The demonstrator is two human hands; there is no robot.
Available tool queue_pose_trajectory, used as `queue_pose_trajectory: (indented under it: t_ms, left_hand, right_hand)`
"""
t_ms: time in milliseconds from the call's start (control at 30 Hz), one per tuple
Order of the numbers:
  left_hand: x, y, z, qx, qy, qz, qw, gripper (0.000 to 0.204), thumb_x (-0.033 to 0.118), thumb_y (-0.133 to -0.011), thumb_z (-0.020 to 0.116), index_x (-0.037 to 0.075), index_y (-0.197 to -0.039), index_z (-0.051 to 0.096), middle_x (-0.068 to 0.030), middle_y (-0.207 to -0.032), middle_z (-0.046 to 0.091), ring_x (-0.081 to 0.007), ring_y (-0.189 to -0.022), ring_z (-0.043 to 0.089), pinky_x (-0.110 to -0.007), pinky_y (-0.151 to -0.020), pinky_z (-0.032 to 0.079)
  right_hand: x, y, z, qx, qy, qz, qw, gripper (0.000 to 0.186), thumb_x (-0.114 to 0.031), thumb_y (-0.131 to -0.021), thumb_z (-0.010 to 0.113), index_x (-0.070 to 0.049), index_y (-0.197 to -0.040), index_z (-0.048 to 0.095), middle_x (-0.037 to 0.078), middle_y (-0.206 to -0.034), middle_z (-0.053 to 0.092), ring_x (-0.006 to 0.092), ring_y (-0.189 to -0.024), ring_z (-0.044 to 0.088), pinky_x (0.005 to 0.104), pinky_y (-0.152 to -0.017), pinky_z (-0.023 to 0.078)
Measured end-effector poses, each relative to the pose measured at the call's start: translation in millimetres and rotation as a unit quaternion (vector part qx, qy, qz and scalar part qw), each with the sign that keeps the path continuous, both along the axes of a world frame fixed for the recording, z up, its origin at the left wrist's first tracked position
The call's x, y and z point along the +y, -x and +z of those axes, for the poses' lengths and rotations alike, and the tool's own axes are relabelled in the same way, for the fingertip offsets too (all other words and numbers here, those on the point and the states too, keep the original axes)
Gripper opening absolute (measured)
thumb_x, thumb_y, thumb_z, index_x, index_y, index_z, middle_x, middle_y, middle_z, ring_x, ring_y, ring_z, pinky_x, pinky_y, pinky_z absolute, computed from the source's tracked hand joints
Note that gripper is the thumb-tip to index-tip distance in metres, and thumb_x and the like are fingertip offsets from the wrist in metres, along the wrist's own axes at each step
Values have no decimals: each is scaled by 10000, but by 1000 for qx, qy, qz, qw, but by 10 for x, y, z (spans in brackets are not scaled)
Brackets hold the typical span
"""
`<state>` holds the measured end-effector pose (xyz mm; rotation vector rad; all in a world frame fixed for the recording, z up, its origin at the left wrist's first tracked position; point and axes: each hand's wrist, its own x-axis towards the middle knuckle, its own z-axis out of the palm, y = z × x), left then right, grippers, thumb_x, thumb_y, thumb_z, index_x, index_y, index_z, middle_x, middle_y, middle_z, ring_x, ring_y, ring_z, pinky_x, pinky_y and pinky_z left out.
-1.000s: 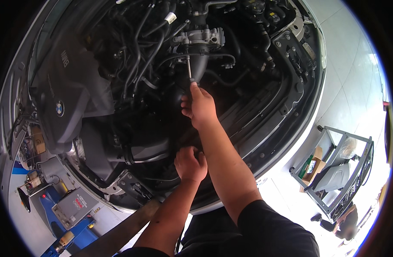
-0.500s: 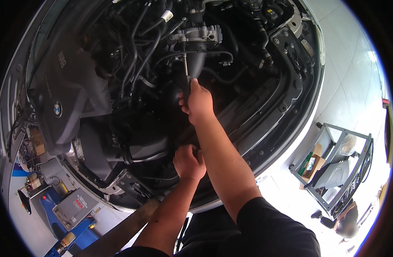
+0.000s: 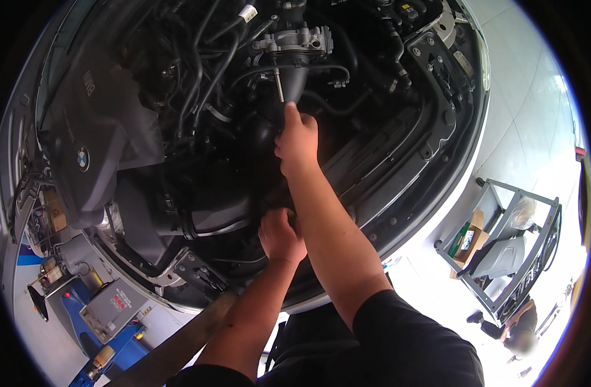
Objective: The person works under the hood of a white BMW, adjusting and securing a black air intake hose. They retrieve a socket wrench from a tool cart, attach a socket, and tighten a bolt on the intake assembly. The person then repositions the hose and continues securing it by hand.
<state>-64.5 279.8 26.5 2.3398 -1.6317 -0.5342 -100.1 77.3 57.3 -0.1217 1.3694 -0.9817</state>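
Observation:
My right hand point(image 3: 298, 138) is closed round a tool, handle hidden, whose thin silver shaft point(image 3: 278, 86) points up beside a black intake pipe point(image 3: 296, 84). The shaft's tip is at a clamp just below the silver throttle body point(image 3: 292, 40). My left hand point(image 3: 279, 235) is lower, under my right forearm, its fingers curled against the dark parts at the front of the engine bay; what they grip, if anything, is hidden.
The engine bay holds a black cover point(image 3: 98, 148), hoses point(image 3: 198, 90) and a front rail point(image 3: 424, 151). At right are a metal cart point(image 3: 527, 200) with a cardboard box point(image 3: 469, 251) and a person point(image 3: 521, 329). Blue equipment with a grey box point(image 3: 108, 309) stands lower left.
My right hand and the tool have shifted upward in the picture, as have my left hand and the engine parts. Both hands keep similar closed shapes.

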Motion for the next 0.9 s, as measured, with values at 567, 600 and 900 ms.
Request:
queue_pose_trajectory:
  t_ms: [567, 600, 900]
  left_hand:
    - [5, -39, 2, 7, -20, 3, 1000, 222, 339, -855, 671, 124, -860, 615, -81, -941, 631, -343, -958, 596, -491, -828, 462]
    - [14, -40, -28, 10, -20, 4, 1000, 224, 341, -856, 670, 124, -864, 618, -82, -942, 633, -346, -958, 597, -491, -830, 462]
    - [-31, -13, -10, 22, -62, 21, 998, 297, 387, -824, 689, 106, -913, 654, -111, -965, 670, -356, -956, 627, -485, -840, 483]
  right_hand:
    - [61, -87, -43, 41, 56, 42, 997, 374, -320, -1014, 589, 53, -1012, 618, 68, -790, 640, 117, -550, 532, 251, -461, 421]
    - [66, -78, -53, 11, 59, 37, 998, 374, -321, -1012, 592, 52, -1015, 616, 69, -798, 641, 118, -552, 533, 250, -461, 421]
    - [48, -96, -171, 165, 73, 45, 983, 367, -307, -990, 635, 57, -1042, 622, 78, -813, 646, 133, -638, 591, 284, -593, 486]
